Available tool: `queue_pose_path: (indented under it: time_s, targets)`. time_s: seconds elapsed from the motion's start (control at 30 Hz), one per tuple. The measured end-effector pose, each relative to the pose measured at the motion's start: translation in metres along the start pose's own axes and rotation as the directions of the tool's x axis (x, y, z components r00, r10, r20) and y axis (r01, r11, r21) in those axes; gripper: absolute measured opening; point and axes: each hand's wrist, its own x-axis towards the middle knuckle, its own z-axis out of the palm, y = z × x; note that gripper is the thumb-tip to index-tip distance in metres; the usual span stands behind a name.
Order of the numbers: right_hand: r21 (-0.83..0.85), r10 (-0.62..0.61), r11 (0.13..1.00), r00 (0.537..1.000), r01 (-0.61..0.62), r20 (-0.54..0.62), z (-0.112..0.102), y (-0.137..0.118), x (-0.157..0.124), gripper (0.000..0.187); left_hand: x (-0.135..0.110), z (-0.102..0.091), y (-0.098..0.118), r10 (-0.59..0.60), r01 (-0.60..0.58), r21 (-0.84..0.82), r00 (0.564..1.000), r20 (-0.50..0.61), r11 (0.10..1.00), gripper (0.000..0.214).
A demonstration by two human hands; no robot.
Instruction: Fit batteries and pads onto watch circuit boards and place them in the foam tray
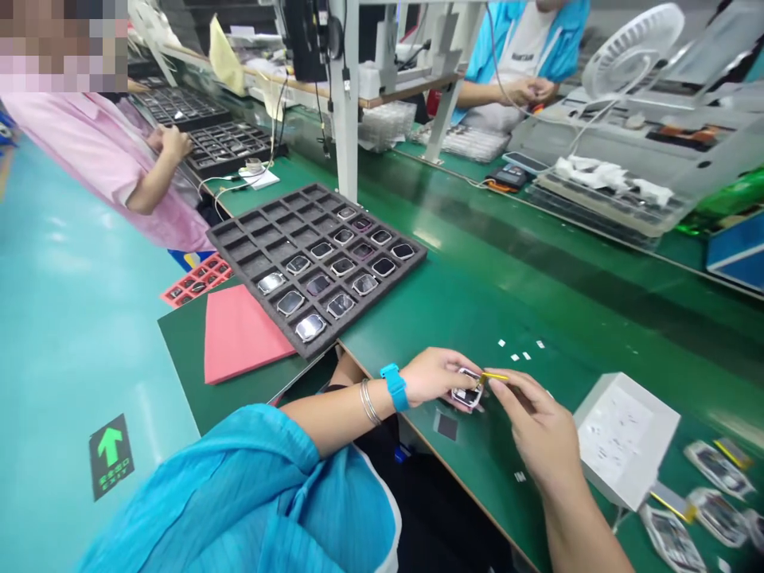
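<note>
My left hand (430,374), with a blue watch band and bangles on its wrist, grips an opened smartwatch case (467,390) over the bench's near edge. Its silver frame and dark inner parts show. My right hand (534,418) pinches a thin yellow-taped battery (495,376), seen edge-on, right beside the case; whether the two are joined I cannot tell. Beneath my hands lies a small dark square (446,425). Several white stickers (517,356) are on the green mat. To the right stands a white box (626,430) with small pieces on top, near more opened watch cases (719,469).
A black foam tray (256,259) of watches sits at the left, partly over a red foam sheet (242,334). Beyond it, a person in pink (101,151) works at other trays. Across the bench are a person in blue (507,72), a shelf post (346,119) and a fan (633,48).
</note>
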Motion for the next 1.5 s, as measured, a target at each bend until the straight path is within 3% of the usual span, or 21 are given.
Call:
queue_pose_path:
  time_s: [0.13,0.27,0.33,0.43,0.5,0.6,0.7,0.77,0.83,0.87,0.93,1.0,1.07,1.17,1.3,1.5]
  targets:
    - [-0.136,-0.116,0.985,0.989,0.104,-0.086,0.004,-0.001,-0.003,0.033,0.001,-0.007,-0.002,-0.023,0.029,-0.046,0.992,0.126,0.999,0.04]
    - [-0.195,-0.112,0.978,0.98,0.078,-0.166,0.007,0.0,-0.007,0.039,0.006,-0.005,-0.012,0.002,-0.003,0.025,0.999,0.037,1.0,0.029]
    - [-0.196,-0.09,0.979,0.985,0.061,-0.145,0.007,0.0,-0.008,0.039,0.008,-0.002,-0.013,-0.026,0.025,0.025,1.0,0.01,0.999,0.02]
    - [-0.24,-0.225,0.949,0.972,0.203,-0.065,0.007,0.001,-0.01,0.031,0.005,0.002,-0.007,-0.056,0.057,0.001,0.997,-0.045,0.998,0.017]
    - [-0.311,-0.405,0.876,0.912,0.368,-0.062,0.008,0.001,-0.01,0.021,0.0,0.002,-0.001,-0.079,0.076,-0.055,0.995,-0.062,0.996,0.019]
    - [-0.405,-0.637,0.709,0.771,0.577,-0.017,0.011,-0.001,-0.01,0.013,-0.006,0.0,0.005,-0.107,0.1,-0.198,0.994,-0.026,0.975,0.023]
    - [-0.424,-0.694,0.624,0.715,0.656,0.085,0.013,-0.003,-0.01,0.017,-0.009,-0.005,0.002,-0.09,0.08,-0.253,0.996,-0.029,0.964,0.02]
    - [-0.377,-0.672,0.649,0.73,0.661,0.123,0.014,-0.001,-0.01,0.018,-0.01,-0.01,-0.003,-0.045,0.034,-0.253,0.998,-0.038,0.967,0.023]
    - [-0.328,-0.598,0.741,0.798,0.586,0.077,0.016,0.004,-0.011,0.011,-0.01,-0.014,-0.009,0.014,-0.016,-0.245,1.0,-0.007,0.969,0.038]
    - [-0.294,-0.528,0.808,0.849,0.511,0.023,0.017,0.007,-0.012,0.009,-0.009,-0.016,-0.011,0.044,-0.037,-0.23,0.999,0.024,0.972,0.046]
    - [-0.136,-0.323,0.941,0.943,0.311,-0.078,0.02,0.013,-0.012,0.024,-0.009,-0.019,-0.016,0.096,-0.078,-0.176,0.991,0.094,0.981,0.058]
    - [0.127,-0.09,0.988,0.996,0.093,-0.029,0.021,0.016,-0.013,0.05,-0.007,-0.021,-0.019,0.143,-0.127,-0.107,0.978,0.155,0.986,0.062]
    - [0.319,0.075,0.94,0.985,-0.121,0.154,0.02,0.016,-0.014,0.064,-0.006,-0.022,-0.021,0.175,-0.167,-0.054,0.961,0.216,0.984,0.061]
    - [0.352,0.195,0.876,0.91,-0.33,0.367,0.011,0.011,-0.014,0.061,-0.005,-0.024,-0.022,0.185,-0.191,-0.01,0.934,0.305,0.982,0.059]
    - [0.321,0.185,0.881,0.876,-0.348,0.445,0.003,0.008,-0.015,0.056,-0.008,-0.026,-0.019,0.173,-0.196,0.024,0.909,0.379,0.98,0.051]
    - [0.247,0.044,0.965,0.981,-0.091,0.188,0.017,0.01,-0.025,0.048,-0.014,-0.021,-0.016,0.194,-0.214,0.048,0.945,0.264,0.976,0.029]
